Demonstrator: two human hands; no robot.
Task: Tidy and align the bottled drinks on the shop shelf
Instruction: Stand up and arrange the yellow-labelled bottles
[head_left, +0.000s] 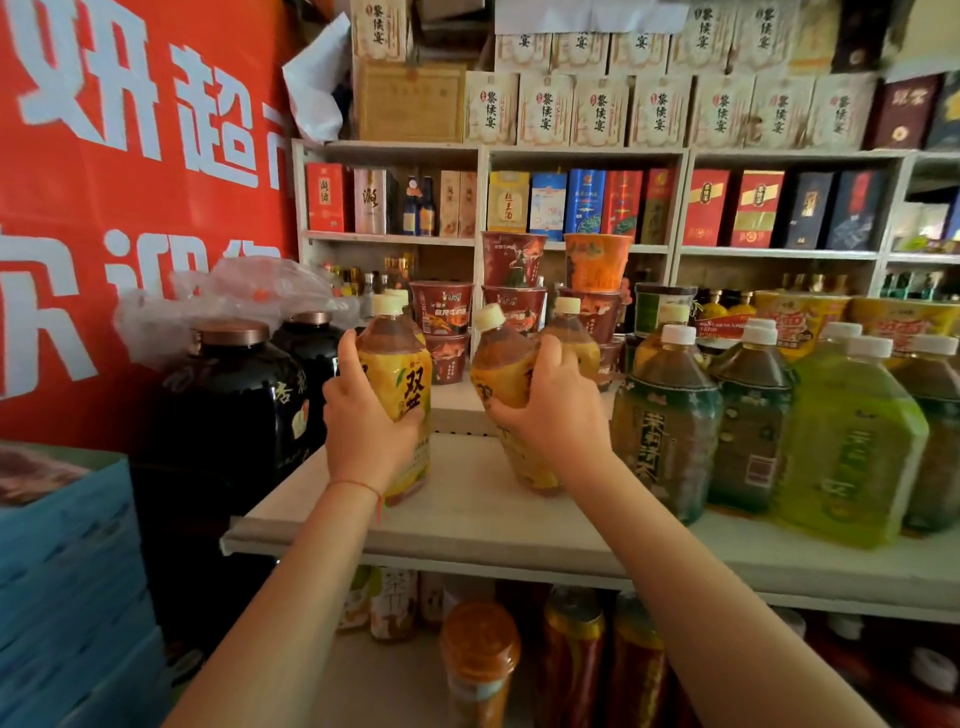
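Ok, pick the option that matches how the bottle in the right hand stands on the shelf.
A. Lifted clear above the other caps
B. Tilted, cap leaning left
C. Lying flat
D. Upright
B: the right hand grips a yellow-labelled tea bottle whose base sits near the shelf while its cap leans left.

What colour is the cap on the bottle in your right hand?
Cream-white cap on the tilted yellow-labelled bottle, seen in the head view.

Bare shelf (467, 525) between yellow bottles (402, 384)
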